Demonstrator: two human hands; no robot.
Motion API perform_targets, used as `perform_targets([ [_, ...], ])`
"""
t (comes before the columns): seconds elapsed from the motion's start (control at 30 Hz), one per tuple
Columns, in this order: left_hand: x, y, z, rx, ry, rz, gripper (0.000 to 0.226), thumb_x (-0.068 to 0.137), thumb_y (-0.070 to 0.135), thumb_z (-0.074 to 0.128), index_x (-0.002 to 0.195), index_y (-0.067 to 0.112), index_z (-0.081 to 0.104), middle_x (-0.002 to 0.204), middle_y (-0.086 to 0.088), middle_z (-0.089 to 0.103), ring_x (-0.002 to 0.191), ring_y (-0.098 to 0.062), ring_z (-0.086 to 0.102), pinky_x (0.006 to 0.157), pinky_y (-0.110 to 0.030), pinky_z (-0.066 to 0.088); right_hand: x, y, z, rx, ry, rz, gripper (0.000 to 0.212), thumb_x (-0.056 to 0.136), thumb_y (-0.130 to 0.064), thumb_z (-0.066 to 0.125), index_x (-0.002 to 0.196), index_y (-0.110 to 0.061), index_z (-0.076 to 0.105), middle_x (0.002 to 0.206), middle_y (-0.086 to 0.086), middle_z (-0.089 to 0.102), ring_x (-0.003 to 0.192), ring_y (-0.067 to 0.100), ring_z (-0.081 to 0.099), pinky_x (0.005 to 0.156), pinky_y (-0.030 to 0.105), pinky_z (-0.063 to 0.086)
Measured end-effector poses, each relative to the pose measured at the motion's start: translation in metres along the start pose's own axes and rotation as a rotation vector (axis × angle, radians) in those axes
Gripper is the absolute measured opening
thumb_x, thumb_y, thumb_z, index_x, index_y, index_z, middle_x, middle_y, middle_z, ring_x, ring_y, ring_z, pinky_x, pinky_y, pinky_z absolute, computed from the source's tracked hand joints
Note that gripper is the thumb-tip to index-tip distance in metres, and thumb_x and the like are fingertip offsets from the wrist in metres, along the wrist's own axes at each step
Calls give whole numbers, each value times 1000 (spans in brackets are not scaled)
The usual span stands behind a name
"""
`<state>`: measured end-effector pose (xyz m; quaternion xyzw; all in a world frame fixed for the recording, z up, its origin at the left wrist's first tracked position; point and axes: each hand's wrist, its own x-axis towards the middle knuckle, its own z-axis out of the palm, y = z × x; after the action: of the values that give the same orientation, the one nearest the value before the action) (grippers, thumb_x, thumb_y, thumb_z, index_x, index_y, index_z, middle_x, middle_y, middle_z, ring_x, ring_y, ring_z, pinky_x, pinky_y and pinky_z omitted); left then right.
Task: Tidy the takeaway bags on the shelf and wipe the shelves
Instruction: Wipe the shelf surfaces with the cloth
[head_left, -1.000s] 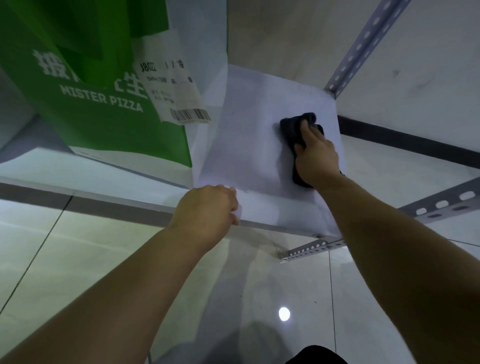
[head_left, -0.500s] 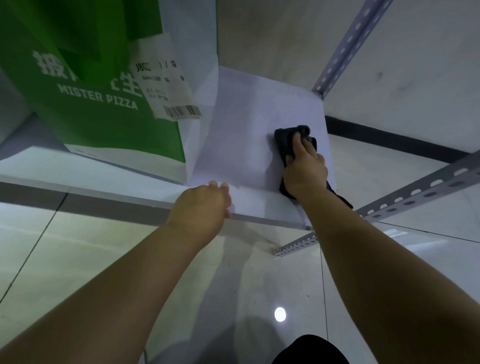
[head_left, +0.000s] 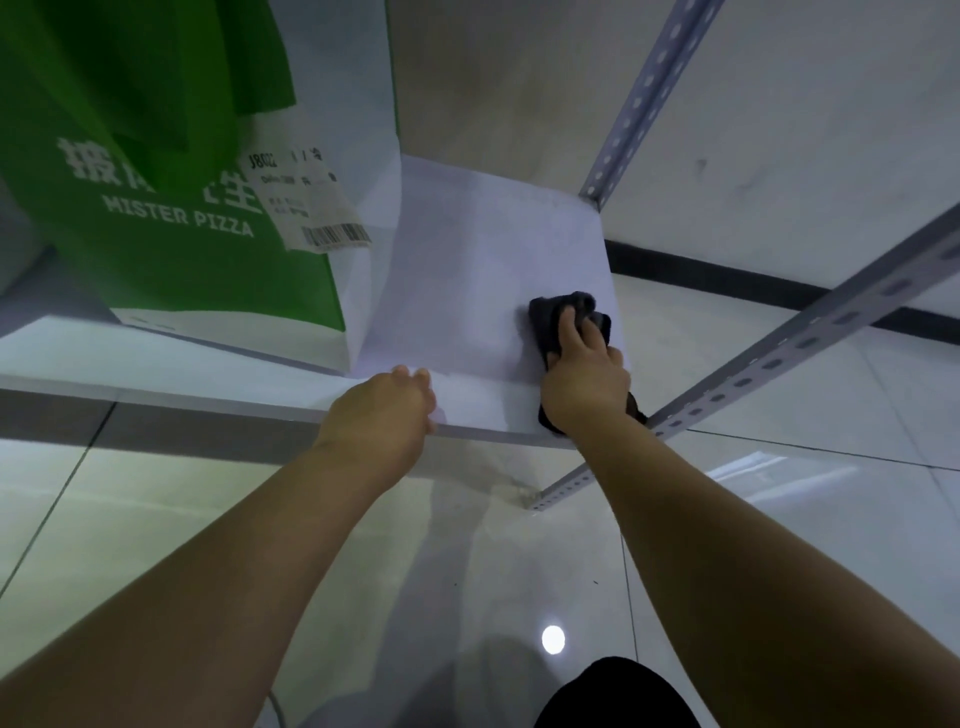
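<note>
Shelf (head_left: 467, 270): white board, seen from above.
Bag (head_left: 182, 260): green, "MISTER PIZZA" in white, upright at the shelf's left side. A receipt (head_left: 306, 202) with a barcode hangs on its front.

Cloth (head_left: 550, 322): dark and bunched, lying on the shelf well right of the bag, close to the right-hand edge. One end trails off the front lip under the wrist.

Right hand (head_left: 582, 384): on top of the cloth, fingers bent over it and gripping it, pressing it to the board.

Left hand (head_left: 379, 415): just right of the bag's near corner and apart from it. Fingers curl over the shelf's front lip, with the thumb at the edge.

Hands apart, bare shelf between them.

Post (head_left: 649, 93): perforated grey metal, rising from the back corner, far right of the bag.
Rail (head_left: 779, 358): same metal, slanting down past the right wrist.
Floor (head_left: 156, 519): pale glossy tile below.
</note>
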<state>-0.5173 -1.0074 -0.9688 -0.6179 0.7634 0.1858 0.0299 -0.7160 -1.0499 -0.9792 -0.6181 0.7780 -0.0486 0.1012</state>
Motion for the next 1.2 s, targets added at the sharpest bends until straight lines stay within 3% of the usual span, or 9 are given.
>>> perform_targets([
  [0.2, 1, -1, 3, -25, -32, 13, 37, 90, 5, 47, 127, 8, 47, 134, -12, 46, 119, -27, 50, 96, -40, 44, -39, 15, 1, -29, 26, -305, 52, 98, -28, 35, 147, -28, 17, 152, -1, 27, 114, 31, 41, 91, 42, 38],
  [0.37, -9, -10, 10, -29, 74, 96, 40, 93, 7, 43, 132, 16, 50, 147, -2, 35, 135, -18, 31, 105, -31, 29, -41, 11, 1, -142, -10, -108, 58, 97, -27, 33, 148, -27, 4, 153, 0, 20, 117, 30, 38, 93, 43, 36],
  [0.47, -18, -13, 12, -37, 137, 115, 44, 92, 5, 44, 134, 16, 48, 150, 0, 31, 138, -17, 27, 107, -27, 25, -44, -3, 6, -114, 28, -50, 60, 96, -25, 36, 147, -26, 6, 151, 3, 23, 117, 33, 39, 92, 45, 34],
  [0.63, -28, -13, 11, -25, 174, 149, 41, 87, 0, 43, 126, 10, 51, 140, -5, 42, 127, -20, 40, 100, -29, 35, -63, -11, 12, -108, 50, -236, 63, 92, -22, 46, 146, -27, 14, 147, 2, 32, 109, 31, 43, 87, 42, 36],
  [0.8, -45, -11, 11, 18, 116, 103, 52, 94, 9, 43, 144, 13, 31, 155, -2, 22, 141, -18, 21, 111, -29, 21, -77, 2, 6, -129, 18, -364, 63, 90, -16, 46, 146, -28, 19, 143, 1, 37, 107, 30, 43, 89, 41, 39],
  [0.9, -58, -12, 5, 28, 80, 59, 46, 94, 12, 42, 140, 12, 38, 150, -5, 32, 135, -23, 33, 106, -34, 31, -86, 4, -3, -145, 7, -386, 64, 88, -12, 47, 146, -25, 23, 139, 3, 42, 100, 32, 46, 82, 40, 41],
  [0.97, -70, -11, -2, 22, 78, 29, 34, 92, 15, 45, 125, 11, 51, 132, -6, 49, 116, -27, 48, 92, -38, 45, -89, 2, -10, -112, -46, -384, 64, 86, -10, 48, 144, -25, 25, 135, 6, 44, 97, 34, 48, 80, 41, 43],
  [1.03, -83, -11, -8, 0, 83, 7, 28, 90, 19, 48, 117, 12, 56, 121, -7, 54, 107, -29, 54, 86, -38, 47, -88, 0, -20, -55, -122, -382, 62, 87, -9, 48, 143, -25, 26, 132, 7, 45, 98, 34, 50, 81, 44, 47],
  [1.2, -119, -21, -24, -80, 121, -149, 38, 90, 34, 54, 125, 20, 55, 128, -4, 55, 116, -27, 52, 95, -38, 44, -97, -12, -41, 168, -216, -456, 56, 94, -11, 42, 146, -27, 25, 136, 6, 44, 111, 30, 49, 89, 39, 43],
])
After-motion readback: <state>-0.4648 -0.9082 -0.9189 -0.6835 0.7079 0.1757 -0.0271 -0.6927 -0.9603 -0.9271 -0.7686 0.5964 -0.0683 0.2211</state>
